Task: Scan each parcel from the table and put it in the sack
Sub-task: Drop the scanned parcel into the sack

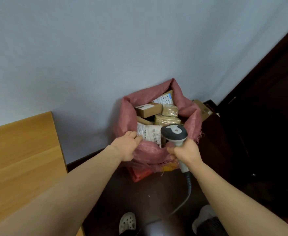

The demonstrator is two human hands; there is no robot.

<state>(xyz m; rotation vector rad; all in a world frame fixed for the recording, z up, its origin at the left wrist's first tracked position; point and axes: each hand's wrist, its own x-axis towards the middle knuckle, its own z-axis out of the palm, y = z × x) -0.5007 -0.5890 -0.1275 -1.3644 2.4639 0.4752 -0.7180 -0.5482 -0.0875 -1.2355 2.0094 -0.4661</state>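
l hand [128, 145] fingers pinch white parcel [150, 135] in sack [193, 120]; r hand [186, 150] grips scanner [173, 132].

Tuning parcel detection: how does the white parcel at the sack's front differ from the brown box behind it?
The white parcel has pale, crinkled, printed wrapping; the brown box is plain rigid cardboard with a small dark label. The white parcel stands at the near rim of the pink sack, its edge held by the left hand; the brown box lies farther back, untouched. Both sit inside the pink sack.
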